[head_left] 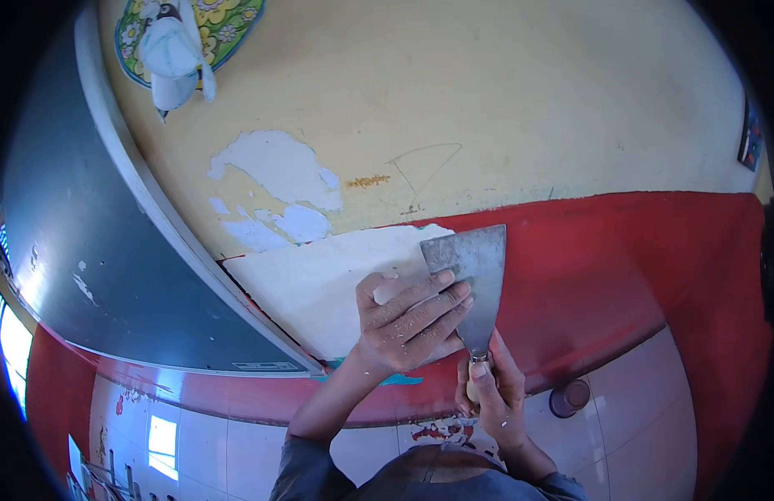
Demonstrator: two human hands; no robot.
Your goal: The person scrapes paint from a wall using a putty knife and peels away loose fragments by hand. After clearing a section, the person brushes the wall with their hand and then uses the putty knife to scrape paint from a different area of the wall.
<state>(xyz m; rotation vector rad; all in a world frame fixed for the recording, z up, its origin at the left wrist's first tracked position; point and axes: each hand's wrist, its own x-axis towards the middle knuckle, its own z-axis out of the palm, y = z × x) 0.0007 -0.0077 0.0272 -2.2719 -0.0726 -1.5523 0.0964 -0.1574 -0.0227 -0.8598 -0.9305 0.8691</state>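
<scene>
My right hand [497, 392] is wrapped around the handle of a wide putty knife [474, 271], held with its metal blade upward against the wall. Fingers stretched out, my left hand [412, 321] rests its fingertips on the left part of the blade. Bits of dust or crumbs cling to the back of that hand. Behind the hands lies a bare white patch [320, 275], where the red paint [579, 267] is gone from the wall. The blade's top edge sits near the line between the red paint and the cream paint [554, 108].
A dark board with a pale frame [132, 225] stands out on the left. Above hangs a flowered decoration with a white bird figure [171, 54]. Peeled pale patches [278, 171] mark the cream wall. A reddish-brown round container [569, 398] stands on the tiled floor [645, 401].
</scene>
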